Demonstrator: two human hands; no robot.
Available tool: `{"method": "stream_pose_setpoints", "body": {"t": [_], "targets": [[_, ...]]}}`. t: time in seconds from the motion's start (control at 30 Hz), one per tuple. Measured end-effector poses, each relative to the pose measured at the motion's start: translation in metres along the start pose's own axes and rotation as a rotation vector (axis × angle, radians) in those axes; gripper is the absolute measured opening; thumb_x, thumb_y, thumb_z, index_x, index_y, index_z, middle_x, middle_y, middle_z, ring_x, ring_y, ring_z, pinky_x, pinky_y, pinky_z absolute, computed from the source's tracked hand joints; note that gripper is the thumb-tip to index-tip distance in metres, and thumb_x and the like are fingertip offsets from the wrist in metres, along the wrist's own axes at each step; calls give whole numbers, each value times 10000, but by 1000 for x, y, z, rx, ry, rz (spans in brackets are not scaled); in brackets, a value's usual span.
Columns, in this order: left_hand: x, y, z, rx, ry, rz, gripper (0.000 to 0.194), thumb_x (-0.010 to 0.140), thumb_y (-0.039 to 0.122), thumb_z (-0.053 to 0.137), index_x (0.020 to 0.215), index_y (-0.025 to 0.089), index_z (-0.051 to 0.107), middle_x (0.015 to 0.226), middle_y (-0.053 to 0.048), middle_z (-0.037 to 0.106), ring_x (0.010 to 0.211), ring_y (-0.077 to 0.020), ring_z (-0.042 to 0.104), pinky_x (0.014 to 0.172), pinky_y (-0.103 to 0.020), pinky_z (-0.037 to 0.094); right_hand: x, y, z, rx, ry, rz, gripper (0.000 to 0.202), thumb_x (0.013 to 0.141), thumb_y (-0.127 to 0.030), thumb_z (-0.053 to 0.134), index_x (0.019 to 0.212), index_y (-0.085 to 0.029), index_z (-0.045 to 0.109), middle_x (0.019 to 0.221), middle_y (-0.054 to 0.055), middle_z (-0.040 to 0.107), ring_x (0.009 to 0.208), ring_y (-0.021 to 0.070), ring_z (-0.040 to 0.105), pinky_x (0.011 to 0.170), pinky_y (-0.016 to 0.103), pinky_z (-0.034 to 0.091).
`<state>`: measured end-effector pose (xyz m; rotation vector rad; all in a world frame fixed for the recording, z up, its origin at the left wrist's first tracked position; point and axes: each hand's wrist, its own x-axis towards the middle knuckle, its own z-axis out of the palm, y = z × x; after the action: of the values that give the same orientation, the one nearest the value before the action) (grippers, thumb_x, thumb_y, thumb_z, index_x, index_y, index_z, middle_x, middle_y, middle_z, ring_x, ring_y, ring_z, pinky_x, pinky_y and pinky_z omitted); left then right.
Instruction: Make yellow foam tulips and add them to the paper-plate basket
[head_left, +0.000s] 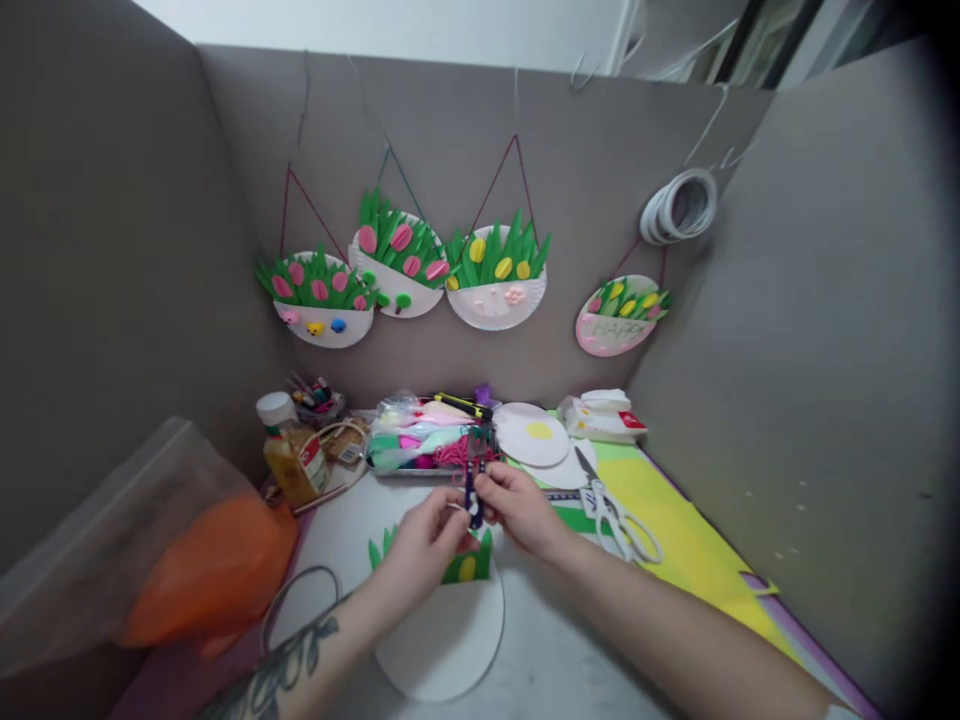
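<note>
Both my hands are raised over the middle of the desk, close together. Between them stands a small pair of scissors [472,492] with dark blue handles, its grey end pointing away from me. My left hand [429,528] pinches at its left handle, and a thin pale edge shows by those fingers. Closed around the right handle is my right hand [517,503]. Beneath them lies a white paper plate [442,645], with green paper grass [480,565] and a yellow oval [468,568] along its upper part, partly covered by my left hand and forearm.
Large white scissors [619,515] rest at right on yellow paper [690,530]. Behind my hands are a craft tray [431,474] and white discs [525,440]. A glue bottle [296,460] and a plastic bag with orange contents [214,560] stand left. Decorated plates [499,308] hang on the back panel.
</note>
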<state>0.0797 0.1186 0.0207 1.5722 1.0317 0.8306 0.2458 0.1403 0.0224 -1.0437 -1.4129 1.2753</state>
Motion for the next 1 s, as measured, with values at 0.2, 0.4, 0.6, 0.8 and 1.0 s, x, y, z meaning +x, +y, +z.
{"method": "stream_pose_setpoints", "body": {"t": [0.2,0.4,0.6,0.8,1.0], "targets": [[12,-19,-20,190,142,91,290,812,348,460,1028,182,559,922,-67,662,743,-169,622,648,-260,464,41,10,-97,-1077,391,-202,263,844,-344,472,836,-178,676,915,78,583,815,179,526,715,277,393],[31,-27,-67,540,274,97,269,806,333,425,806,164,634,706,-30,647,667,-173,579,607,-263,428,64,39,-132,-1632,128,99,303,880,-264,404,887,-167,691,943,117,622,934,226,533,747,283,375],[47,-23,-87,717,309,141,236,793,276,465,880,177,661,876,-55,691,803,-191,613,720,-275,450,65,33,-111,-1556,108,95,303,860,-210,379,899,-130,669,946,127,616,864,210,564,729,282,377],[83,-16,-76,1072,151,234,219,799,221,486,947,187,645,1024,-92,649,1001,-220,563,888,-309,398,72,15,-43,-1250,-1,-228,503,766,-437,558,1205,-197,499,1120,105,541,981,224,506,798,287,373],[99,-27,-80,1292,55,73,221,790,322,521,933,195,632,922,-113,660,896,-249,603,762,-314,434,93,21,-40,-1138,36,-129,188,684,-114,515,830,-149,628,840,73,624,772,178,545,691,252,377]]}}
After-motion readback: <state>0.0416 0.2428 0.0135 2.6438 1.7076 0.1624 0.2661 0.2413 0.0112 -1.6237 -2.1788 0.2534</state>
